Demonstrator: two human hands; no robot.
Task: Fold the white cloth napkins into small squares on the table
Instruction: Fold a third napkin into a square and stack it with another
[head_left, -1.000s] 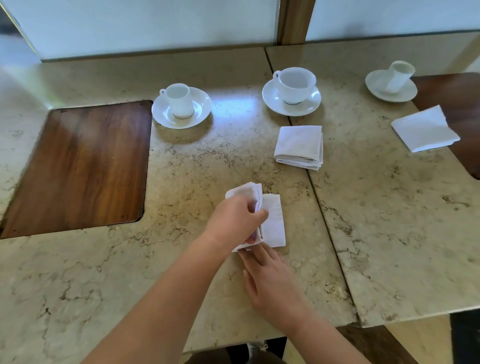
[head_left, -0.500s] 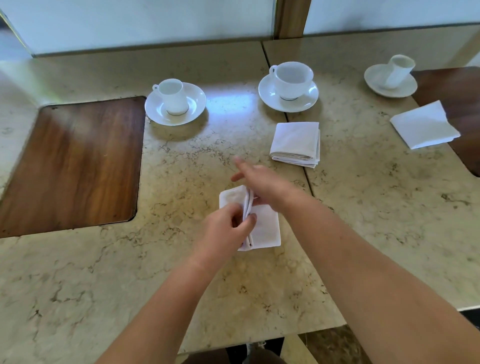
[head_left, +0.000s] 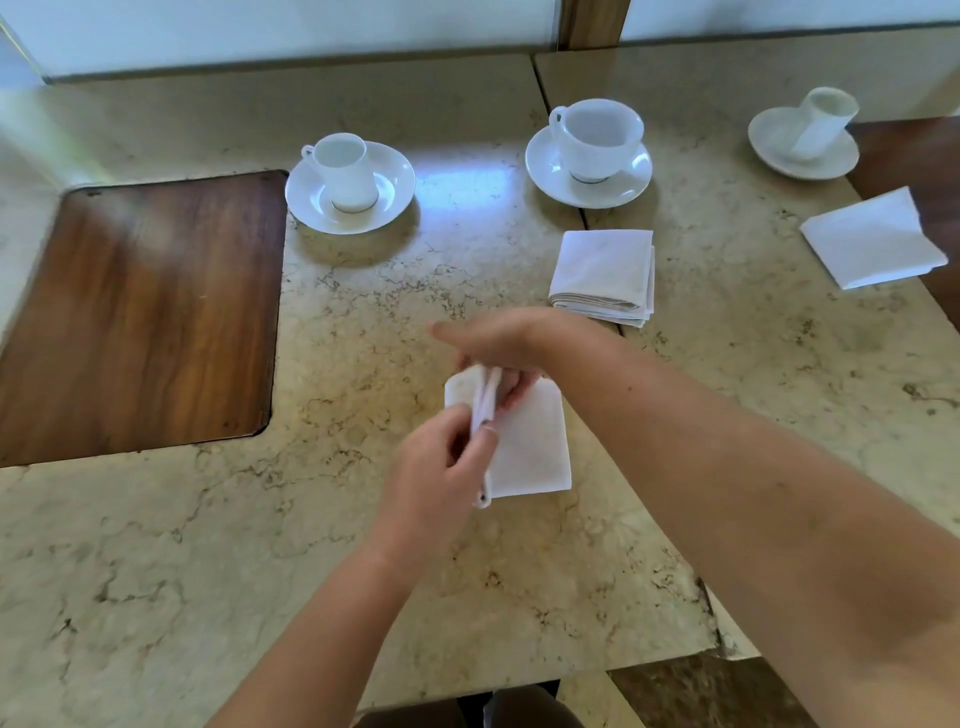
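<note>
White cloth sits at the centre of the frame: a napkin (head_left: 530, 447) partly folded on the marbled beige bench (head_left: 208, 545), its right part lying flat while a raised flap stands on edge along its left side. The left hand (head_left: 441, 478) comes up from the lower middle of the frame, forearm angled toward the centre, and its thumb and fingers pinch the near end of that upright flap. The right hand (head_left: 498, 348) reaches in from the lower right, its long forearm crossing the frame; its fingers curl down onto the far end of the flap, gripping the cloth there, though blur makes the exact hold hard to read. The napkin's far edge is hidden beneath this hand. Above and right of centre a folded napkin stack (head_left: 602, 275) rests square on the bench, and another folded napkin (head_left: 872, 239) lies near the right edge. Three white cups on saucers stand across the upper part: left (head_left: 348, 182), middle (head_left: 592, 150), right (head_left: 810, 135). A dark wooden inlay (head_left: 140, 312) fills the left side.
</note>
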